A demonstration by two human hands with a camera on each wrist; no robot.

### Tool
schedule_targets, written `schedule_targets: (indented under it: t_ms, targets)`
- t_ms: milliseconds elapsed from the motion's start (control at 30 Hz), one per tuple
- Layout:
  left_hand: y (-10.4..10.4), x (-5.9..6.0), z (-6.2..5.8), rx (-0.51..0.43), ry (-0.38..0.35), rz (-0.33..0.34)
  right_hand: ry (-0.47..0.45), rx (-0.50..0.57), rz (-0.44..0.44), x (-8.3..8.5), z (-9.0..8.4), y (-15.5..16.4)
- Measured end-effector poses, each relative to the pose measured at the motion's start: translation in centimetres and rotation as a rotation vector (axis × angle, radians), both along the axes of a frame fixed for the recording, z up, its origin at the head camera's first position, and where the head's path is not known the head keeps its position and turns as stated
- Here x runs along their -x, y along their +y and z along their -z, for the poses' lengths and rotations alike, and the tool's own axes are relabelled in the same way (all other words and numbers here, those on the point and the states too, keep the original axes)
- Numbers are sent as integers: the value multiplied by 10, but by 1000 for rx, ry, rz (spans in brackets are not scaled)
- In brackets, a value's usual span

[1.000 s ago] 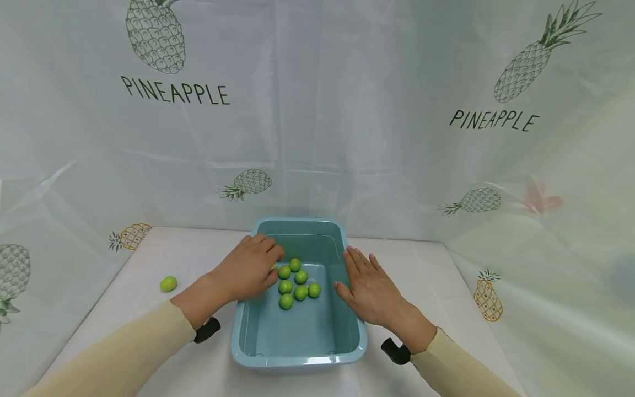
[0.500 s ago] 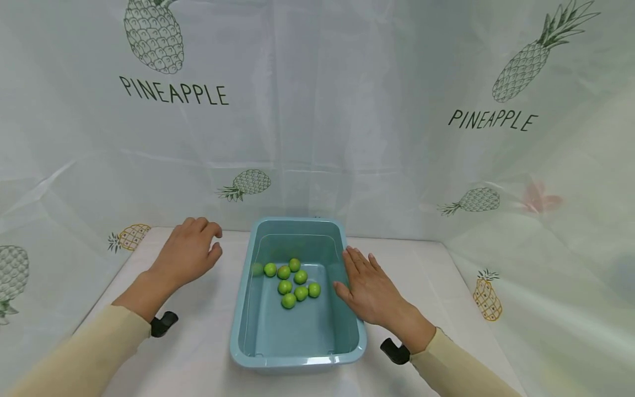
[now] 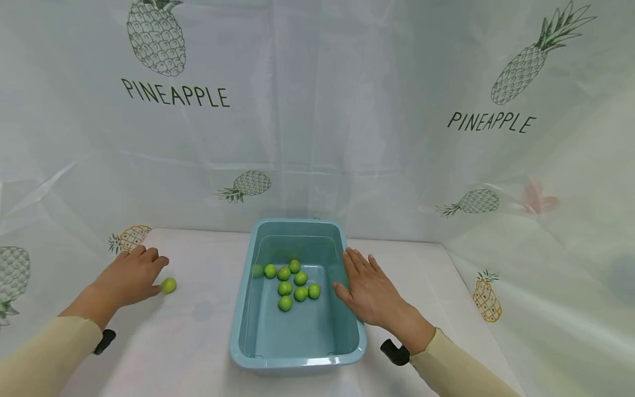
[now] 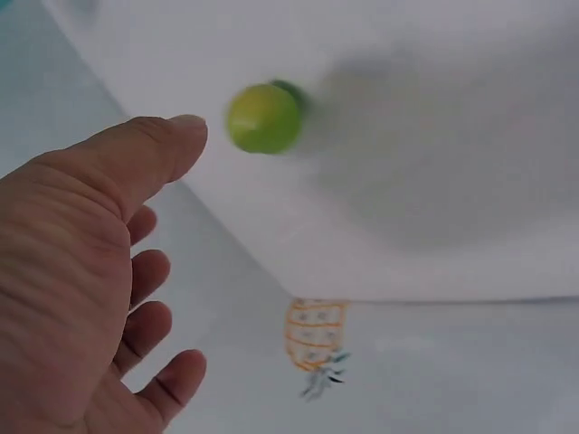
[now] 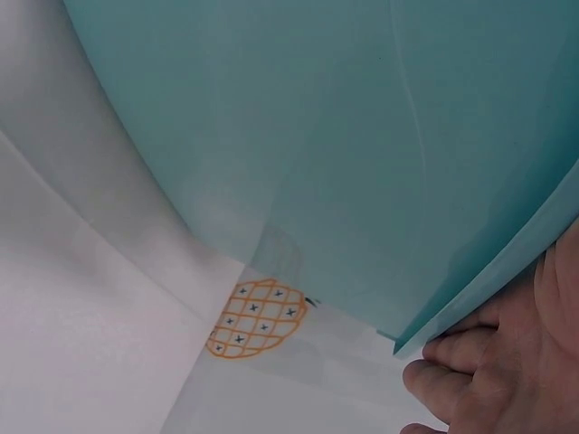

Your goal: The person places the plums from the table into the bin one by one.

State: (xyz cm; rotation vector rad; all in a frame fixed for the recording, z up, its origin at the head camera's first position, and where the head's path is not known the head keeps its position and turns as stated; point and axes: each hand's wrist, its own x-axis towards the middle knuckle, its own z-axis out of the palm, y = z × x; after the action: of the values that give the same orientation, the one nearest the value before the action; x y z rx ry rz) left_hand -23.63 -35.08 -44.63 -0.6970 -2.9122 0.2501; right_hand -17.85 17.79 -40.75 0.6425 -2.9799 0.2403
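On the table at the left lies one small round green lime. My left hand is right beside it, thumb and fingers apart. In the left wrist view a small gap shows between the thumb and the lime; the fingers hang loosely curled. Several more limes sit in the blue plastic basin, mostly toward its far half. My right hand rests on the basin's right rim with fairly straight fingers. The right wrist view has the basin's outer wall beside that hand.
A white cloth covers the table. Behind it and at both sides hangs a pale plastic sheet printed with pineapples. Black wrist straps or mounts show at both wrists.
My left hand has left the basin and moved leftward, down to the lone lime on the table. The nearest lime in the basin has shifted slightly. My right hand has stayed put.
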Motion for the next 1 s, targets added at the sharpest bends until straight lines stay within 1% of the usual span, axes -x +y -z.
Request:
schedule_targets:
  t_ms: [100, 167, 300, 400, 500, 667, 1000]
  targets:
    - [-9, -2, 10, 38, 22, 43, -1, -1, 3, 0, 0, 0]
    - [-10, -3, 14, 49, 37, 69, -1, 1, 3, 0, 1, 0]
    - [-8, -2, 21, 54, 82, 136, -1, 3, 3, 1, 1, 0]
    - [-6, 0, 26, 64, 113, 169, -3, 2, 7, 1, 1, 0]
    - [-6, 2, 31, 80, 122, 174, -3, 6, 8, 1, 1, 0]
    - [-6, 5, 39, 105, 121, 164, -8, 12, 0, 0, 1, -1]
    - [-6, 8, 44, 102, 138, 155, 5, 0, -4, -1, -2, 0]
